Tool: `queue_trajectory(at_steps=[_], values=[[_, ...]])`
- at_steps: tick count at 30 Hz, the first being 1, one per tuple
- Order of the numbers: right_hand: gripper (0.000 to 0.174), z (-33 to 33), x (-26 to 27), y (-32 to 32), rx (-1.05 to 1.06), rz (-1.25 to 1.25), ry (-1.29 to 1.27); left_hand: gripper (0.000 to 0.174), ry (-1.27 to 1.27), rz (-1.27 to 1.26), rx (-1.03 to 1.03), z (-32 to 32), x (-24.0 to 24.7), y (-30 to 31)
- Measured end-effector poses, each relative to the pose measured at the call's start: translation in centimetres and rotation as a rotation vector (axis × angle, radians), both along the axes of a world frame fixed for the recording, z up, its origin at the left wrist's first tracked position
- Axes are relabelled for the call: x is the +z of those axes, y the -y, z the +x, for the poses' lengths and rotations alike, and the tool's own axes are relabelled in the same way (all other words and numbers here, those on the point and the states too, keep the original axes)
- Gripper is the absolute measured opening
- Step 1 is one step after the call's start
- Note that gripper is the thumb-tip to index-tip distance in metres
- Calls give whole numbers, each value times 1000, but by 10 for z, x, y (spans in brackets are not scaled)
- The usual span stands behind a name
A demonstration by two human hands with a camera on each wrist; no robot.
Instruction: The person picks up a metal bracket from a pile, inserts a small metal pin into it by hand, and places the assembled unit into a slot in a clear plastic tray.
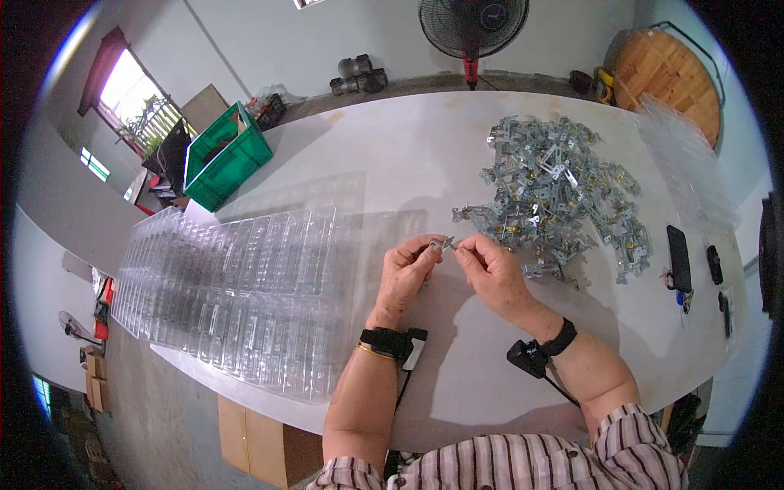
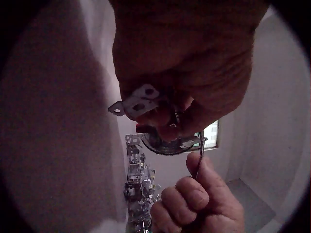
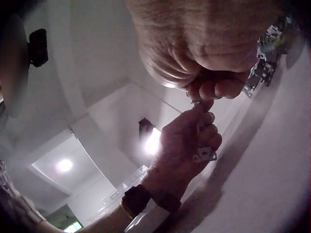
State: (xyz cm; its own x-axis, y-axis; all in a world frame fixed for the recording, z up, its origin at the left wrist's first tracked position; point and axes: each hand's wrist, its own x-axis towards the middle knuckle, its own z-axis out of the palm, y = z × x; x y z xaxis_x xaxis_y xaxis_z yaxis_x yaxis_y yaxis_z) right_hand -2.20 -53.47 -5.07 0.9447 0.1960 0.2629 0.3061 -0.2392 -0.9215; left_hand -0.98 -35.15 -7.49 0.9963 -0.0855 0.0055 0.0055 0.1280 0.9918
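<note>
My left hand (image 1: 402, 276) grips a small metal bracket (image 2: 141, 101), whose flat end with holes sticks out beside the curled fingers. Facing it, my right hand (image 1: 496, 273) pinches a thin metal piece (image 2: 201, 154) between thumb and forefinger. In the head view both hands meet over the table, fingertips close together, left of a large heap of metal brackets (image 1: 555, 184). The right wrist view shows the bracket's end (image 3: 205, 155) below the left fingers. Whether the two pieces touch, I cannot tell.
Stacked clear plastic trays (image 1: 237, 294) cover the table's left side. A green crate (image 1: 224, 167) stands at the back left. Clear plastic bags (image 1: 682, 159), a black phone (image 1: 678, 257) and small dark items lie at the right. Behind the table stands a fan (image 1: 474, 24).
</note>
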Motion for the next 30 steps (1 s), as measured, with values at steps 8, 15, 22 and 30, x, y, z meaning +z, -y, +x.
queue_trajectory(at_steps=[8, 15, 22, 30], values=[[14, 1, -4, 0, -4, 11, -26, 20, -5, 37, 5, 0, 3, 0], [12, 1, -3, 1, 8, -34, 33, 20, 37, 125, 26, 2, -1, 1], [14, 1, -5, -2, 12, 119, 10, 19, 149, 210, -15, 2, 0, 8], [14, 3, 0, 1, 30, 45, -153, 26, 119, 173, -40, -2, 0, 8]])
